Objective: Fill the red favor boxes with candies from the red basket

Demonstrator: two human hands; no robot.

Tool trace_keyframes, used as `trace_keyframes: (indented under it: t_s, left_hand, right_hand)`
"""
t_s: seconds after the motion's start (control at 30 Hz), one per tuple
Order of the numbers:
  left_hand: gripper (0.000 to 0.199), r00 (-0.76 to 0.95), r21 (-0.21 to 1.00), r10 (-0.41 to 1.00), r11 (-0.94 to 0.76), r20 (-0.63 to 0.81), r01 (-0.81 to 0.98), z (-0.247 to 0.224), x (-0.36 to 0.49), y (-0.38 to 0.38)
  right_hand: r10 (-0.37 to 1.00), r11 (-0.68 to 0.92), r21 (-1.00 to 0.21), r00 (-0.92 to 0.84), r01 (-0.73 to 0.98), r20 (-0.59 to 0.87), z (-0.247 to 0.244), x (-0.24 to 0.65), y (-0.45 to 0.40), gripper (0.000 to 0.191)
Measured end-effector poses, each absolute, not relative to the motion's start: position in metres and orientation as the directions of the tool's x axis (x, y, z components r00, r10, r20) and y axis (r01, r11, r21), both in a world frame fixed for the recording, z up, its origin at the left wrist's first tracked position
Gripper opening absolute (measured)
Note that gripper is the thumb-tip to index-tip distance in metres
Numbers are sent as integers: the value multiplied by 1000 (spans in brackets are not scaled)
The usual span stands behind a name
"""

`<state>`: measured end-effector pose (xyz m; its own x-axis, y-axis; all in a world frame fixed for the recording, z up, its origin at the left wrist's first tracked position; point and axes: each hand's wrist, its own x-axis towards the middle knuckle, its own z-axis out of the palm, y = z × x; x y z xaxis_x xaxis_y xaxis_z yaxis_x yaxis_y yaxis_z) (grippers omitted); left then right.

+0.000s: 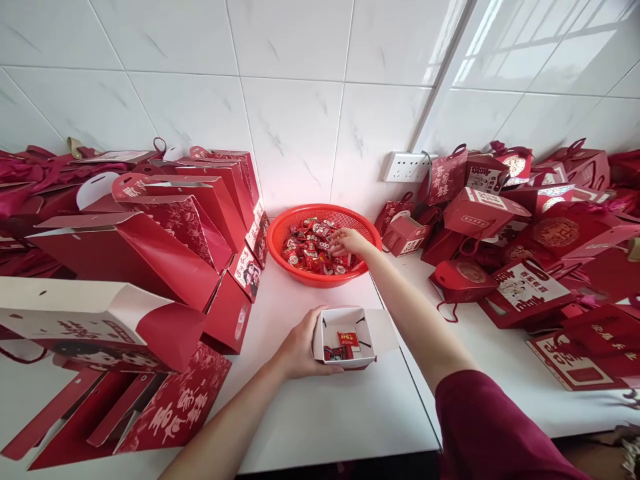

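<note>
My left hand [301,347] is wrapped around the left side of a small open gift box [345,365] with white inner walls, holding it on the table. A few red wrapped sweets [348,339] lie on the bottom of the box, and its white flap stands out to the right. Over the red plastic basket [280,263], my right hand [349,241] reaches in from the right with its fingers apart, close to the pile of wrapped sweets [311,250]. Some of its fingertips are hard to make out against the wrappers.
Open red gift boxes [175,267] stand in rows on the left, reaching towards the front edge. Closed red boxes with ribbon handles [487,213] are heaped on the right. Behind the basket is a tiled wall [295,133], with a white power strip [407,167] against it.
</note>
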<state>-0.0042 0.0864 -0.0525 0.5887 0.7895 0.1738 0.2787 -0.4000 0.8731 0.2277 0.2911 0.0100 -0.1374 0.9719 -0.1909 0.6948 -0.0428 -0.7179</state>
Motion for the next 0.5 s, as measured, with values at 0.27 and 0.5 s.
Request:
trace_keyframes:
  t_s: [0.27, 0.5]
  left_hand:
    - [114, 578, 877, 795, -398, 184, 268, -51, -4, 84]
    - [112, 555, 886, 812, -379, 180, 267, -47, -2, 83]
  right_hand:
    - [990, 77, -620, -134, 781, -45, 3, 235, 295, 40]
    - [952, 183, -588, -292, 788, -94, 8, 229, 287, 22]
